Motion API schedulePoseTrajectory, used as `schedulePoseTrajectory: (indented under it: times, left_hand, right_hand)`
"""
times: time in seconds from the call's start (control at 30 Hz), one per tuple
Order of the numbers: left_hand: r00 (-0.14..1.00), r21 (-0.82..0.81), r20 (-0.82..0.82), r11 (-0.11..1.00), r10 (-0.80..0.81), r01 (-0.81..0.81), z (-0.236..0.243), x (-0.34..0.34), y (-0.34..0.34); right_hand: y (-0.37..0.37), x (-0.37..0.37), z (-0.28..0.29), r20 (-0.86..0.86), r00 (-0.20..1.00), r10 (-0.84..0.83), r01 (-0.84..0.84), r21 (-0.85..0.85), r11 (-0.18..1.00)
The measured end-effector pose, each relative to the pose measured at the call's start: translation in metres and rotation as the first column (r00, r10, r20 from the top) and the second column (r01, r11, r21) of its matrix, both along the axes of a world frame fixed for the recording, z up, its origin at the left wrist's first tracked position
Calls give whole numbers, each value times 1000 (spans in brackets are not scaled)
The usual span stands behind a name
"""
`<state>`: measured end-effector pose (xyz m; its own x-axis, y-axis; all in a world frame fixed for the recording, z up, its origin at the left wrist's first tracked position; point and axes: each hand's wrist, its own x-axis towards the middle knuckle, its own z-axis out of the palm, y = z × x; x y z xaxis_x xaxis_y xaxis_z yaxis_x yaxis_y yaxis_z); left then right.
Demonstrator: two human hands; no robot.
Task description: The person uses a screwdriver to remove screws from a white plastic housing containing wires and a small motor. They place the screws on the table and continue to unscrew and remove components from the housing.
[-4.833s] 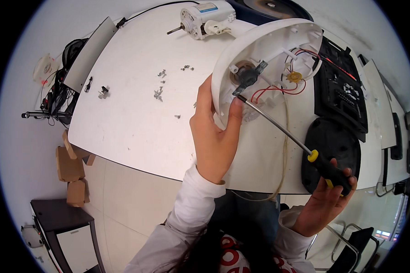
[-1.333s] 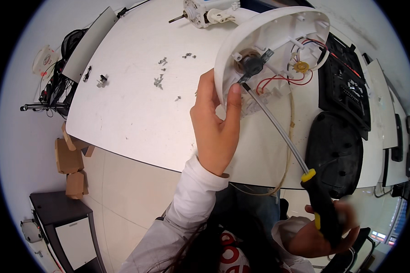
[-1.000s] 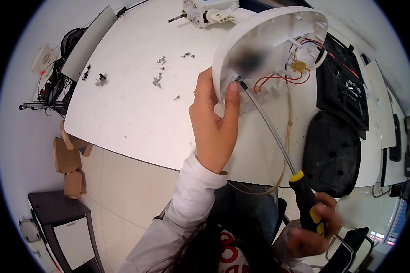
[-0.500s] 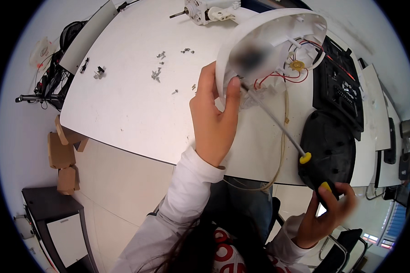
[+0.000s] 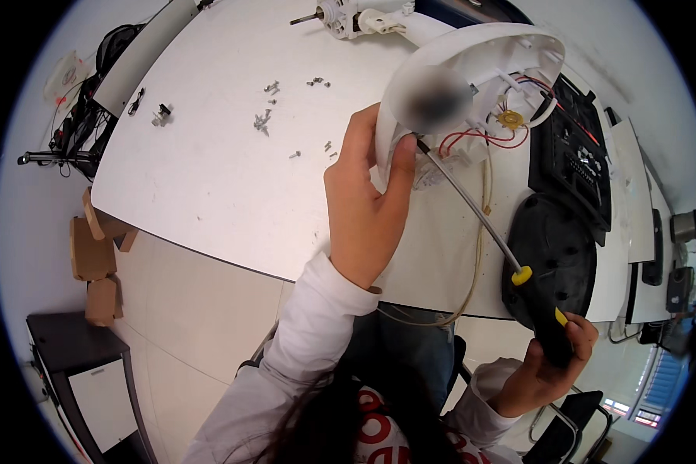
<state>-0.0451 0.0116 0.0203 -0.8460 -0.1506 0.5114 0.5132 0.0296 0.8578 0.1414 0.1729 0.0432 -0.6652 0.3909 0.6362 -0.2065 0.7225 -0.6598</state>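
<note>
- Nearest me on the right, I see the right hand [image 5: 547, 373] with its fingers and thumb wrapped around the black handle of a screwdriver [image 5: 522, 276] with a yellow collar.
- Left of it and a little farther, the left hand [image 5: 367, 205] grasps the near-left rim of a white plastic housing [image 5: 472, 50], thumb over the edge and fingers behind.
- The screwdriver's shaft slants far-left, its tip just beside the left thumb; I can't tell whether it sits in a screw.
- A beige cord [image 5: 481, 247] runs down from below the housing and loops over the table's near edge.
- To the right, a black rounded plate [image 5: 553, 251] lies on the white table [image 5: 209, 185], partly behind the handle.
- The housing is tilted with its hollow side toward me: red wires [image 5: 475, 138], a yellow disc [image 5: 510, 119] and a blurred dark part.
- Loose screws [image 5: 263, 122] lie in small groups left of the housing.
- On the right, beyond the plate, a black tool case [image 5: 568, 147] lies open.
- Farther off, a white motor [image 5: 340, 19] points its metal shaft left.
</note>
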Motion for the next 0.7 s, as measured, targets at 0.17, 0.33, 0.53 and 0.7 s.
schedulePoseTrajectory:
  times: [0.17,0.33,0.53,0.7]
  left_hand:
    - [1000,-3,-16,1000,-4,4,0,0,0]
    - [1000,-11,-17,1000,-4,4,2,0,-2]
    - [1000,-21,-4,1000,-6,6,3,1,-2]
    - [990,42,101,995,-98,94,8,5,-2]
  right_hand:
    - [-1,6,-10,-3,995,-104,103,-97,990]
    - [-2,8,-11,-6,994,-109,107,-122,987]
    - [-2,7,-14,-10,993,-122,120,-127,985]
    - [-3,6,-12,-2,992,-129,128,-105,986]
